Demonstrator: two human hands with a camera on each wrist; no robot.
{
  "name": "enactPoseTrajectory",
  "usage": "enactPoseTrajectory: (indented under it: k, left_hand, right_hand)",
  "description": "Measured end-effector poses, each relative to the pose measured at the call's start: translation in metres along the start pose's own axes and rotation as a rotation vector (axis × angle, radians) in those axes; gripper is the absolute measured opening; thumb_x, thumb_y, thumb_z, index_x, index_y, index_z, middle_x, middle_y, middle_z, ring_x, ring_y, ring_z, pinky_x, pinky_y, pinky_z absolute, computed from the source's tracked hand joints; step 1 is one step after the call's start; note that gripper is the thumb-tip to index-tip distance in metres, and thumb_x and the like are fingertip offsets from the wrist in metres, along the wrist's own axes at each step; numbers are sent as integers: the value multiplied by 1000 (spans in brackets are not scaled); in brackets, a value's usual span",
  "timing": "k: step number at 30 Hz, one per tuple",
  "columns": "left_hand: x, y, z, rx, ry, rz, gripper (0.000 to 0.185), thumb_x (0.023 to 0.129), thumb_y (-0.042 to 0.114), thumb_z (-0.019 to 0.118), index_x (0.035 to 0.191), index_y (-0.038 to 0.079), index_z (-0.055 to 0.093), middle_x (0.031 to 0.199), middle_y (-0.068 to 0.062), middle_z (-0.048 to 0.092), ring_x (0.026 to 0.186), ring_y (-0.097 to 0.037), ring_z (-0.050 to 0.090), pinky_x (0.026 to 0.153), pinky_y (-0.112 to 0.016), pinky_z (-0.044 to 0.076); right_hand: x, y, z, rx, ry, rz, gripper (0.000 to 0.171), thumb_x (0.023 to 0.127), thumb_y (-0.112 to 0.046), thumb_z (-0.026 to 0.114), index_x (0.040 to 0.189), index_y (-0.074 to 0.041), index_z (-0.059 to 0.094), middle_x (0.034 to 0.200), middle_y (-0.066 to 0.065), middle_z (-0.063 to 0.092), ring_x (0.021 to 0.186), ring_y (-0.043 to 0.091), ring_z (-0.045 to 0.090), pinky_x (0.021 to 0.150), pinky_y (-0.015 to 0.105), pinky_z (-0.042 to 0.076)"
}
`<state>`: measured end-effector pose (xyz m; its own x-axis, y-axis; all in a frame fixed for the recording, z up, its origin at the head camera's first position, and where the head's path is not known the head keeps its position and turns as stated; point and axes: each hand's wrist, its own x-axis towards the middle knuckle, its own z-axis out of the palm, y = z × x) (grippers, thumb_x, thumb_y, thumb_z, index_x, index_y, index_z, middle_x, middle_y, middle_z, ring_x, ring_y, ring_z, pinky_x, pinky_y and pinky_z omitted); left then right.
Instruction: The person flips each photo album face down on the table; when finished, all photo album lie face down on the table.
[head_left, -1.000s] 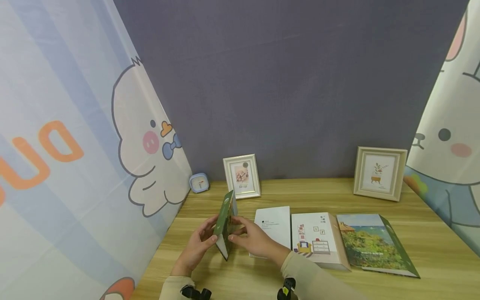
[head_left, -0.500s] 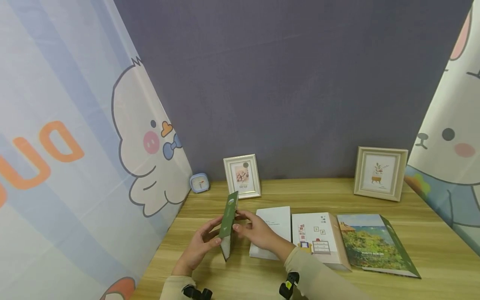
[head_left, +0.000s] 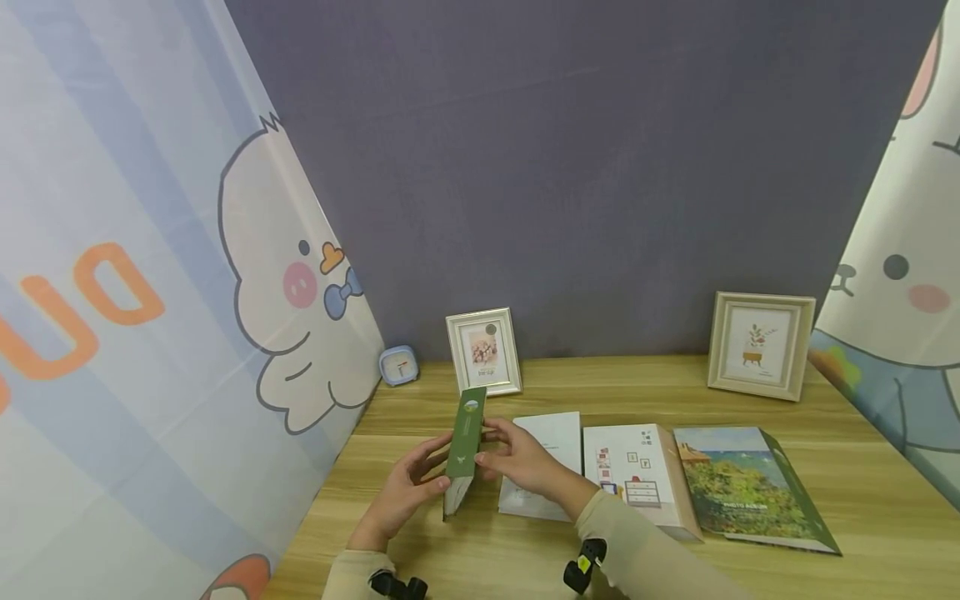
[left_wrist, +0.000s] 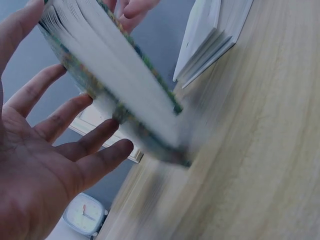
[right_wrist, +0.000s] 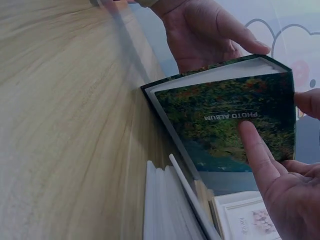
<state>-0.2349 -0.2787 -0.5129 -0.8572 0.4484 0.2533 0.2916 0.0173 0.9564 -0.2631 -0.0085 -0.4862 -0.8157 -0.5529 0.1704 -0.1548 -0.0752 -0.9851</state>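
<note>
A green-spined photo album [head_left: 467,433] stands on the wood-grain table, spine up and tilted, between my two hands. My left hand [head_left: 401,496] holds it from the left: the thumb is at the near end of the spine, and the spread fingertips touch one cover [left_wrist: 82,75]. From the other side my right hand [head_left: 528,461] holds it, thumb by the spine and index finger [right_wrist: 257,150] along the painted front cover [right_wrist: 215,132]. White page edges [left_wrist: 112,65] show between the covers. The right hand's far fingers are partly hidden behind the album.
Right of the hands lie a white book [head_left: 553,446], a thick book with a furniture drawing [head_left: 622,458] and another photo album [head_left: 750,483]. Behind stand a small blue clock [head_left: 399,365], a picture frame [head_left: 486,352] and a second frame [head_left: 761,346]. Curtains enclose the table.
The album has turned so its spine now faces up more, and it has shifted slightly right. Both hands have moved a little right with it, and neither has let go.
</note>
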Motion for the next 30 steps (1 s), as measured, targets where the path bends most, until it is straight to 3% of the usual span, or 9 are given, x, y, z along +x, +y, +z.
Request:
enactPoseTrajectory:
  k: [3, 9, 18, 23, 30]
  left_hand:
    - [0, 0, 1, 13, 7, -5, 64, 101, 4, 69, 159, 7, 43, 167, -13, 34, 151, -46, 30, 119, -56, 36]
    - [0, -3, 0, 82, 18, -8, 60, 100, 5, 71, 156, 7, 48, 166, -17, 36, 151, -46, 32, 117, -68, 31]
    - [1, -7, -3, 159, 32, -71, 61, 97, 7, 75, 153, 5, 51, 163, -21, 38, 151, -44, 30, 120, -65, 29]
    - [-1, -9, -5, 195, 46, -129, 61, 96, 12, 78, 152, 10, 54, 166, -19, 35, 155, -44, 22, 123, -66, 18]
    - [-3, -16, -6, 233, 42, -148, 62, 94, 13, 81, 150, 8, 56, 166, -15, 36, 156, -44, 16, 123, -67, 13]
  right_hand:
    - [-1, 4, -1, 32, -2, 11, 71, 102, -9, 70, 160, 4, 31, 147, 30, 50, 119, 38, 66, 91, 49, 61]
    - [-2, 10, -3, 49, 11, 13, 78, 98, -5, 73, 162, 1, 28, 144, 30, 54, 112, 35, 69, 91, 56, 59]
    - [-3, 13, -7, 61, 10, 27, 87, 93, 4, 73, 163, 2, 21, 139, 30, 57, 102, 31, 72, 87, 52, 62]
    - [-4, 15, -8, 57, 19, 42, 87, 93, 6, 73, 162, 6, 20, 135, 28, 60, 100, 30, 73, 85, 52, 62]
    - [-2, 22, -9, -1, 27, 63, 82, 92, 4, 75, 160, 8, 29, 119, 25, 61, 92, 28, 73, 80, 46, 64]
